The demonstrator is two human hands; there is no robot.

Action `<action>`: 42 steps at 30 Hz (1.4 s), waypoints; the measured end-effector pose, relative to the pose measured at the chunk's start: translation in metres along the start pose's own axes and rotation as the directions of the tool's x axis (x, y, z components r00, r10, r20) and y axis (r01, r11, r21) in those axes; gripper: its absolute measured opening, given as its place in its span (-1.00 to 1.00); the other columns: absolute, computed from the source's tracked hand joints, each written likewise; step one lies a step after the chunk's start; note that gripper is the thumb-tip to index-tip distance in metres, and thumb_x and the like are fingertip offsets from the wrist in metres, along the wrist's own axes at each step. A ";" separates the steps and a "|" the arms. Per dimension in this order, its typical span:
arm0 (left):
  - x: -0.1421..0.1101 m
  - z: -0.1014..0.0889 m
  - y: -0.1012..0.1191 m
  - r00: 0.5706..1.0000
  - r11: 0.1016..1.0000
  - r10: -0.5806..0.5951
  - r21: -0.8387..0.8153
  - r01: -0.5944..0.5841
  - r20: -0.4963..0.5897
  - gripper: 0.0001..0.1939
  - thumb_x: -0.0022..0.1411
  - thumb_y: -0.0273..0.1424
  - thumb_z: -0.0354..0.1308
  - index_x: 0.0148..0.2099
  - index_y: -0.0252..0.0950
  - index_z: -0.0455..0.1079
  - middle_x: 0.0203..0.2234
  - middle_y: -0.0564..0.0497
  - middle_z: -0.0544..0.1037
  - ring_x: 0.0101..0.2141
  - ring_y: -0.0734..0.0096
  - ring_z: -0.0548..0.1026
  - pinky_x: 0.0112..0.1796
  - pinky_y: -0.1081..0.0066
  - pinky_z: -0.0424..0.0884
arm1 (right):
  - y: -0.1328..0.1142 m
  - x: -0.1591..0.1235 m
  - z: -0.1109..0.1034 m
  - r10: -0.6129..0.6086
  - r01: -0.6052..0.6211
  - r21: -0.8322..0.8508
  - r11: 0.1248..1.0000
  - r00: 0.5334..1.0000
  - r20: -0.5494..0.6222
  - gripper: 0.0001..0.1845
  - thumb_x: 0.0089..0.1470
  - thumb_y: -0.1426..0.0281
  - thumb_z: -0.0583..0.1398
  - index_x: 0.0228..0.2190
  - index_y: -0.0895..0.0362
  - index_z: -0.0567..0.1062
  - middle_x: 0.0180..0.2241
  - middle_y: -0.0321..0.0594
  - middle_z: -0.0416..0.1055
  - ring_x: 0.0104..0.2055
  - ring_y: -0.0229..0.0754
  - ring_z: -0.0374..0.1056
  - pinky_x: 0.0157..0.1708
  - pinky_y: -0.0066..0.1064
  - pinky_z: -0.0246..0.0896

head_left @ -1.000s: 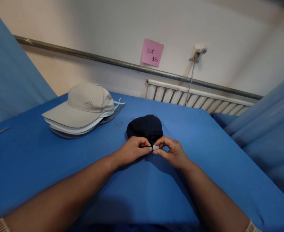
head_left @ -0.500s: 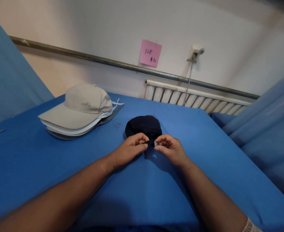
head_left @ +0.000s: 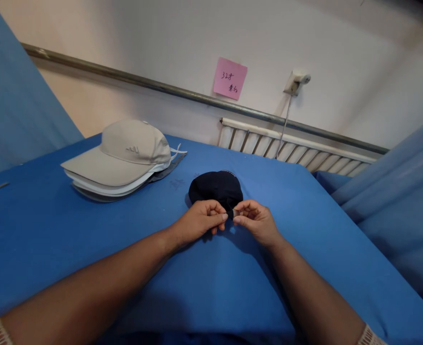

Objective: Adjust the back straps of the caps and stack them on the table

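Observation:
A dark navy cap [head_left: 216, 188] lies on the blue-covered table [head_left: 53, 230], its back facing me. My left hand [head_left: 199, 221] and my right hand [head_left: 255, 221] meet at the cap's near edge. Both pinch its thin back strap, with a small grey buckle [head_left: 235, 212] showing between the fingertips. The fingers of both hands are curled closed around the strap.
A stack of beige and white caps [head_left: 123, 158] sits at the table's far left. Behind the table are a white radiator [head_left: 290, 151], a wall rail, a pink sticky note [head_left: 230, 78] and a wall plug with cable [head_left: 295, 82]. Blue cloth hangs on both sides.
My hands have drawn closer together on the strap, so less of the grey buckle shows. The cap stays in place; the view shifted slightly.

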State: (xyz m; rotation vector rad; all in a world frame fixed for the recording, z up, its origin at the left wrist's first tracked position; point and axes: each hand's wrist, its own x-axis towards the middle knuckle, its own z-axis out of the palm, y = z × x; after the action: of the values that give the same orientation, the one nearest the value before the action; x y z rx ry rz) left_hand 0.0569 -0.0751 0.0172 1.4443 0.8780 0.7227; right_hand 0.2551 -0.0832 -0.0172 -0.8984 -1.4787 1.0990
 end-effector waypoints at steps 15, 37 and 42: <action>0.000 -0.006 0.004 0.995 0.996 -0.086 -0.032 0.088 0.048 -0.70 0.09 -0.18 0.27 -0.36 -0.33 0.38 -0.66 0.14 0.39 -0.65 0.61 0.23 -0.59 0.53 0.11 | -0.008 -0.003 -0.006 -0.086 0.121 -0.303 0.945 0.988 0.127 -0.79 0.02 0.29 0.34 -0.28 0.08 0.50 -0.44 -0.32 0.41 -0.40 -0.27 0.34 -0.38 -0.41 0.29; 0.006 -0.007 -0.012 0.998 0.995 -0.050 0.084 0.046 0.046 -0.73 0.15 -0.20 0.22 -0.31 -0.33 0.38 -0.59 0.09 0.48 -0.63 0.56 0.35 -0.57 0.50 0.25 | -0.015 -0.004 -0.010 -0.228 0.325 -0.526 0.786 0.943 0.242 -0.89 0.10 0.39 0.29 -0.31 0.08 0.45 -0.37 -0.28 0.43 -0.36 -0.26 0.37 -0.34 -0.41 0.29; 0.005 -0.007 -0.010 0.998 0.995 -0.048 0.093 0.044 0.042 -0.75 0.15 -0.21 0.21 -0.33 -0.33 0.37 -0.63 0.12 0.44 -0.64 0.59 0.30 -0.59 0.52 0.20 | -0.016 -0.005 -0.011 -0.231 0.335 -0.543 0.770 0.940 0.252 -0.88 0.11 0.36 0.29 -0.30 0.07 0.46 -0.36 -0.27 0.44 -0.35 -0.26 0.38 -0.33 -0.40 0.30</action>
State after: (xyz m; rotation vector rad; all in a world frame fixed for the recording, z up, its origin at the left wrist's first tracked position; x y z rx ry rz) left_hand 0.0525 -0.0671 0.0076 1.5111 0.9175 0.6204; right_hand 0.2668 -0.0905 -0.0030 -0.9569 -2.0789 0.4983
